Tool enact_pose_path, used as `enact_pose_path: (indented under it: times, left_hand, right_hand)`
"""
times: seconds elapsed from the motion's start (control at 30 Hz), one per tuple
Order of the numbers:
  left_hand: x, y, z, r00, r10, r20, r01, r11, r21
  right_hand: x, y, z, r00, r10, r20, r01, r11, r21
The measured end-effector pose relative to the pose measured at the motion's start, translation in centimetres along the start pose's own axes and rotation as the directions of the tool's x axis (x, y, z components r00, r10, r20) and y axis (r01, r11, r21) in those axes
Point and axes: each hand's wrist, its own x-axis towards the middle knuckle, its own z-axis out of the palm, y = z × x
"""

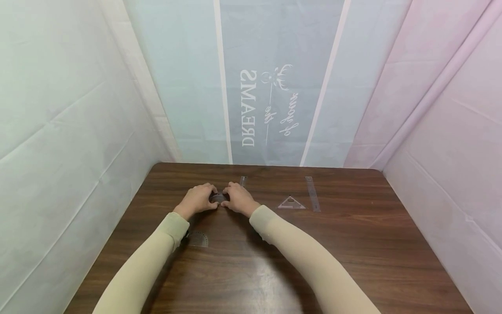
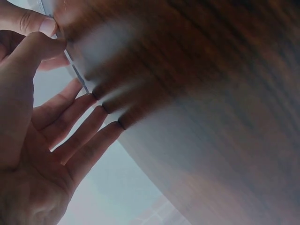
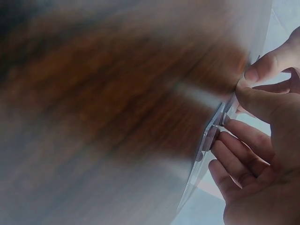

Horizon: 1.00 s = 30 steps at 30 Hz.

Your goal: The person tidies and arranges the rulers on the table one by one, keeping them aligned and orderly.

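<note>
In the head view a small clear plastic drawing tool (image 1: 219, 199) lies low over the table between both hands, its outline partly covered by fingers. My left hand (image 1: 198, 199) holds its left side, thumb at the near edge and fingers at the far edge. The right hand (image 1: 240, 199) grips the opposite side in the same way, the two thumbs close together. From the left wrist, the thin edge of the plastic (image 2: 77, 74) shows at the fingertips. I cannot tell which kind of drawing tool it is.
A clear ruler (image 1: 243, 179) shows just behind the right hand. Farther right lie a clear set square (image 1: 290, 203) and another ruler (image 1: 313, 194). A clear protractor (image 1: 198, 239) lies by the left cuff. The brown wooden table (image 1: 353, 244) is enclosed by hanging cloth (image 1: 188, 87).
</note>
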Motion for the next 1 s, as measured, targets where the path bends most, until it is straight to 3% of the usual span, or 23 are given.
enact_pose_path:
  times: [0.2, 0.47, 0.67, 1.0]
  left_hand:
    - [0.1, -0.2, 0.2, 0.999, 0.017, -0.033, -0.017, 1.0, -0.005]
    - [-0.7, 0.1, 0.5, 1.0, 0.007, -0.007, -0.007, 0.998, -0.059]
    - [-1.3, 0.3, 0.2, 1.0, -0.008, -0.025, 0.007, 0.998, -0.07]
    - [-2.4, 0.8, -0.2, 0.996, 0.039, -0.079, -0.042, 0.998, -0.038]
  right_hand:
    - [-0.3, -0.1, -0.6, 1.0, -0.015, -0.009, 0.015, 1.0, 0.018]
    - [-0.9, -0.1, -0.5, 0.999, -0.039, -0.01, 0.039, 0.996, 0.077]
    - [-1.0, 0.2, -0.4, 0.994, -0.088, -0.057, 0.091, 0.995, 0.051]
    - [-2.2, 0.0, -1.2, 0.992, -0.095, -0.078, 0.097, 0.995, 0.023]
